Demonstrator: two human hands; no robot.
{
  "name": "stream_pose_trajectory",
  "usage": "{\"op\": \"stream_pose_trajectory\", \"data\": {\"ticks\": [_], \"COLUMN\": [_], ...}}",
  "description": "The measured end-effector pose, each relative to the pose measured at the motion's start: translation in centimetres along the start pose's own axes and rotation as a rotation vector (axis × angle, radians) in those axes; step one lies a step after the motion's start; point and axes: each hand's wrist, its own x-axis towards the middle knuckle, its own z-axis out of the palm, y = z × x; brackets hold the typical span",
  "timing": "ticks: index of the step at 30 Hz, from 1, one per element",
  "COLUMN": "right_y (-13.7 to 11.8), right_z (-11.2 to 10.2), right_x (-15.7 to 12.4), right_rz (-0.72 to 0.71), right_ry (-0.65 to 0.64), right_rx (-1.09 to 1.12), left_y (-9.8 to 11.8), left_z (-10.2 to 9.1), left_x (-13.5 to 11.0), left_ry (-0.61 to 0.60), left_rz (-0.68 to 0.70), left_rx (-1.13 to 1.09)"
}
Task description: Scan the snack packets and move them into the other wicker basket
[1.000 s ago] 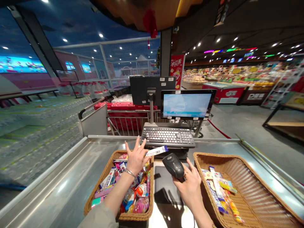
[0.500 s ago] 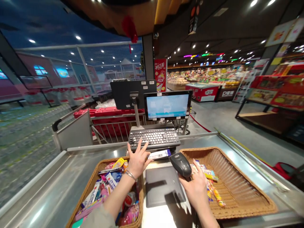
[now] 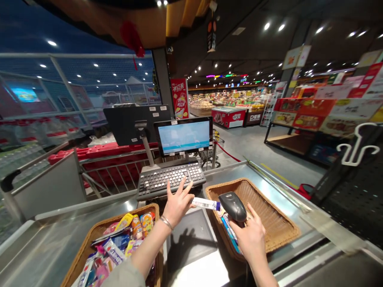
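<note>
Rightward from the left basket's edge, where it was a second ago, the left hand [image 3: 178, 205] has carried a white stick [image 3: 206, 203] to the right basket's left rim. Thumb and finger pinch one end of it; other fingers stand spread near the keyboard [image 3: 170, 177]. Its purple tip points right, just beside the scanner [image 3: 233, 207]. That black scanner sits in the right hand [image 3: 251, 236], whose fingers wrap the handle; it appears above the right basket [image 3: 271, 225], which has packets [image 3: 231, 234] along its left side. Between the baskets lies a grey pad [image 3: 191, 230], shadowed by a hand. Wrapped sweets [image 3: 115, 253] fill the left basket [image 3: 84, 244]. Beyond the keyboard stand a lit screen [image 3: 185, 135] and a dark monitor back [image 3: 127, 123].
</note>
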Motion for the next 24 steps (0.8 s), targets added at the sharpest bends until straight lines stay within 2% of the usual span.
{"op": "stream_pose_trajectory", "data": {"ticks": [3,11,15,20,24], "right_y": [0.9,3.0,3.6,4.1,3.9], "right_z": [-0.9,-2.6,-3.6,-4.5,-4.2], "right_x": [0.4,1.1,1.6,2.2,2.5], "right_rz": [0.047,0.272,0.332,0.374,0.412], "right_ry": [-0.021,0.069,0.103,0.106,0.084], "right_rx": [-0.029,-0.026,-0.011,0.017,0.049], "left_y": [1.0,2.6,4.1,6.6,6.4], "left_z": [0.9,3.6,4.9,5.7,5.1], "left_x": [0.9,2.4,3.5,4.5,3.8], "left_ry": [-0.008,-0.034,-0.031,-0.037,-0.096], "left_rz": [0.053,0.191,0.246,0.125,0.077], "left_rx": [-0.029,-0.077,-0.078,0.002,-0.003]}}
